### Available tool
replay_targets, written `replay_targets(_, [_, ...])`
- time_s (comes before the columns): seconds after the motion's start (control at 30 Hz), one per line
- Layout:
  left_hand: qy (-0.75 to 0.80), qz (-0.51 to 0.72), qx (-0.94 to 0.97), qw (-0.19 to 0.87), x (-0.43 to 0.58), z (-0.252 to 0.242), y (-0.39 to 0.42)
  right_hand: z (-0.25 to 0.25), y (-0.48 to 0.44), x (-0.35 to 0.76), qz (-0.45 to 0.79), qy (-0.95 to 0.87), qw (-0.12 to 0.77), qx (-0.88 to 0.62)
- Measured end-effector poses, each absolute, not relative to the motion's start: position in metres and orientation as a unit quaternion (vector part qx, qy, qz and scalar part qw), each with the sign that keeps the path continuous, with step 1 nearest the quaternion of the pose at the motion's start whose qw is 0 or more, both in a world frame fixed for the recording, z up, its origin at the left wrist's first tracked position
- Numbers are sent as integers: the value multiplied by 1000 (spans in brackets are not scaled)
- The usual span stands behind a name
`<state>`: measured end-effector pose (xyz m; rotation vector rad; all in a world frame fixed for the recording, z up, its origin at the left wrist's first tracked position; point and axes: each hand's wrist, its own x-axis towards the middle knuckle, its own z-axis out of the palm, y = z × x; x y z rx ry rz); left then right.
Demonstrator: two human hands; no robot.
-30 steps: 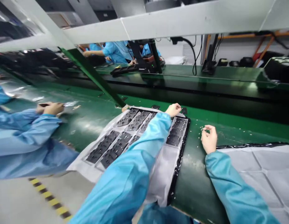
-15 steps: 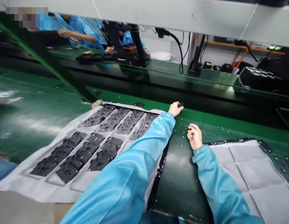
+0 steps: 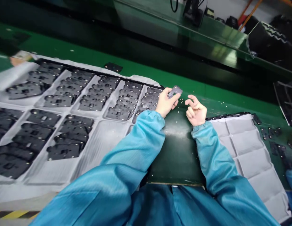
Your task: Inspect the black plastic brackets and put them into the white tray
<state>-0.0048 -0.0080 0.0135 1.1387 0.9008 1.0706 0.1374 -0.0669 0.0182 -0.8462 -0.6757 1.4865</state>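
Observation:
My left hand is closed on a small black plate with a cut-out, holding it tilted above the green bench. Facing it from the right is my right hand, its fingers curled inward; whatever is between them is too small to make out. Small white bits lie scattered on the bench under and around both hands. Left of my left hand, a pale tray with compartments bears rows of similar black plates.
A second pale tray lies to the right, with several black parts beyond it. One loose black plate rests behind the left tray. A dark raised ledge runs along the back. At far left, another person's hand is at the tray corner.
The view has tilted down. My left hand has turned the black plate up and brought it closer to my right hand, whose fingers remain curled.

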Motion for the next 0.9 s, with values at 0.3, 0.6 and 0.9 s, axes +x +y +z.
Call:
replay_targets(0.3, [401,434,511,624,-4,19,-8,23,-67,134,647,-276,588,-400])
replay_targets(0.6, [380,356,531,668,-7,25,-12,26,-67,134,633,-282,593,-410])
replay_targets(0.9, [336,319,560,687,-7,26,-13,4,-58,128,352,-324,662,-577])
